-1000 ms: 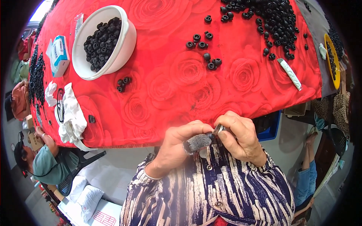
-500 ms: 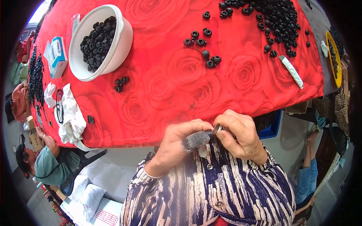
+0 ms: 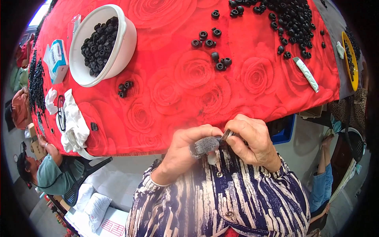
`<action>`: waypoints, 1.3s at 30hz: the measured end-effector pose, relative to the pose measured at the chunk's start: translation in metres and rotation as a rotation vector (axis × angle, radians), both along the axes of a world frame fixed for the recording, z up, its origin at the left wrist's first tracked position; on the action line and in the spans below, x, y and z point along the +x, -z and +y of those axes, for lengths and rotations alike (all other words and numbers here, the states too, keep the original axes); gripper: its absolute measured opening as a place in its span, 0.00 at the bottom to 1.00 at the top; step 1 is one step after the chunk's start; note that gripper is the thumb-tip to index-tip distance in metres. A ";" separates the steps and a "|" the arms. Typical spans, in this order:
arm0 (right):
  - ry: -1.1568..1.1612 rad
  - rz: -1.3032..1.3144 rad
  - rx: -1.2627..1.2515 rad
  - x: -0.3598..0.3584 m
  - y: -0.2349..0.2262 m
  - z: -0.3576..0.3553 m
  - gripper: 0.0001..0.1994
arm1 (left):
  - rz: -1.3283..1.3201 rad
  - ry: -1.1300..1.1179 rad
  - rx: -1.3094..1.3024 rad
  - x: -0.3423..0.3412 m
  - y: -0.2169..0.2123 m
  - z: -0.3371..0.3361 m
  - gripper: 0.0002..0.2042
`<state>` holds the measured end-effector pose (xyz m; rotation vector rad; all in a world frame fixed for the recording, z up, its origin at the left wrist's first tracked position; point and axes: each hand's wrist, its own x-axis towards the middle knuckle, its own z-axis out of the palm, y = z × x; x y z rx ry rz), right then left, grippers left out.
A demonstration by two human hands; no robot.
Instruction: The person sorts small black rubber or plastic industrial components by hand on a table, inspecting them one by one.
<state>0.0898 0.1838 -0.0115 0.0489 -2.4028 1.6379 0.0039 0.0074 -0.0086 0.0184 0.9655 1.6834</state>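
Just past the table's near edge, my left hand (image 3: pixel 177 152) is closed, with a grey knitted cover (image 3: pixel 205 146) around one finger. What it pinches is mostly hidden; only a dark bit shows by the fingertips. My right hand (image 3: pixel 254 142) grips a small metal blade (image 3: pixel 226 134) between thumb and forefinger, its tip meeting the left fingertips. Beyond them, several small black round pieces with holes (image 3: pixel 210 42) lie on the red rose-patterned cloth (image 3: pixel 173 93). A few more black pieces (image 3: pixel 123 94) sit nearer the white tub (image 3: pixel 130 43), which holds many of them.
A large heap of black pieces (image 3: pixel 294 23) covers the far right. A white strip packet (image 3: pixel 306 74), a tissue box (image 3: pixel 58 61) and white crumpled cloth (image 3: pixel 75 126) lie about. Beyond the right edge is a yellow tray (image 3: pixel 354 75); a blue crate (image 3: pixel 286 132) stands below. Another person (image 3: pixel 55 172) sits at left.
My two hands stay together in nearly the same place, the blade tilting very slightly. The tub and table things shift a little in view.
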 end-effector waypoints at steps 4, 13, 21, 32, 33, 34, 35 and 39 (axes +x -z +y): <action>-0.023 0.012 0.024 -0.002 -0.001 0.002 0.09 | -0.038 0.027 -0.003 -0.002 0.000 -0.002 0.09; -0.086 0.043 0.060 -0.004 0.002 0.006 0.09 | -0.140 0.082 -0.039 -0.005 0.005 -0.007 0.11; -0.148 0.014 0.081 -0.003 0.002 0.011 0.08 | -0.146 0.100 -0.064 -0.002 0.004 -0.005 0.11; -0.238 0.066 0.135 0.002 0.001 -0.004 0.09 | -0.157 0.031 -0.132 0.001 -0.002 -0.003 0.14; -0.311 0.079 0.127 0.004 0.000 -0.008 0.08 | -0.152 0.030 -0.126 -0.002 -0.002 -0.001 0.14; -0.387 0.096 0.121 0.005 0.003 -0.011 0.08 | -0.155 -0.049 -0.071 -0.005 0.000 0.002 0.14; -0.350 0.125 0.090 0.006 0.009 -0.012 0.09 | -0.157 -0.127 -0.015 -0.007 0.001 0.004 0.14; -0.128 0.187 -0.051 -0.001 0.003 0.001 0.13 | -0.349 -0.088 0.080 -0.005 0.006 -0.001 0.10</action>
